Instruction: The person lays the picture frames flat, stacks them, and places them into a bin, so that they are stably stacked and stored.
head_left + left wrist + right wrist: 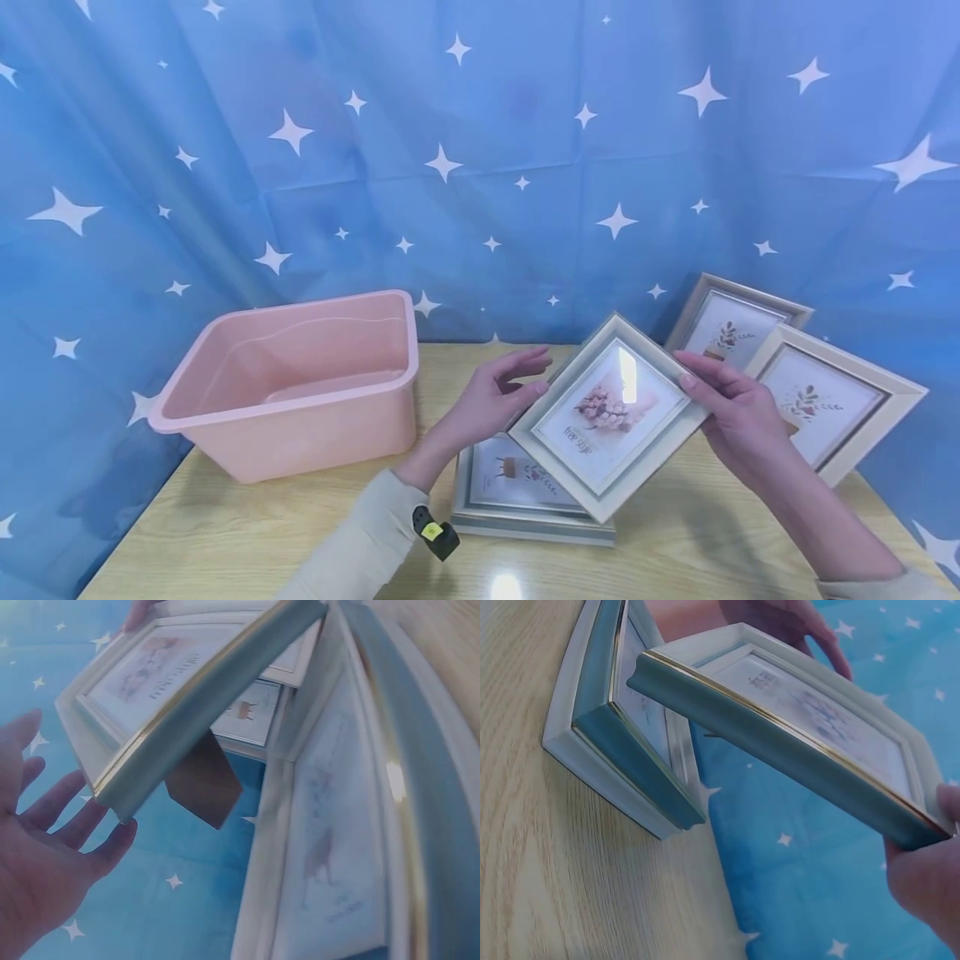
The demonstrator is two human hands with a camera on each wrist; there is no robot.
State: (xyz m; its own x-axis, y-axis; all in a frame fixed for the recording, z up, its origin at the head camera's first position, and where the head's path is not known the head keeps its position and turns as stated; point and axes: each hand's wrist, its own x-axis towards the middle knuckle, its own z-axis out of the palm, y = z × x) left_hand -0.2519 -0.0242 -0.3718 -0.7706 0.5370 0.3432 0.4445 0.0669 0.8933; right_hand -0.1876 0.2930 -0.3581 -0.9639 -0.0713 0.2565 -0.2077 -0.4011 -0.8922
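Note:
A picture frame [609, 414] with a pink flower print and "free style" lettering is held up, tilted, above the table. My right hand [738, 408] pinches its right corner, thumb on the front. On the other side my left hand [501, 398] has its fingers loosely extended, fingertips right at the left corner. A brown stand flap [204, 784] hangs from the frame's back in the left wrist view. Beneath it lies a stack of frames [517, 479], the top one showing a printed plant picture, partly covered by the held frame.
A pink plastic bin [322, 433] stands on the left of the wooden table [300, 533]. At the right, a cream frame [840, 400] and a grey-beige frame [735, 321] lean upright, overlapping. A blue curtain [510, 100] with white stars hangs behind.

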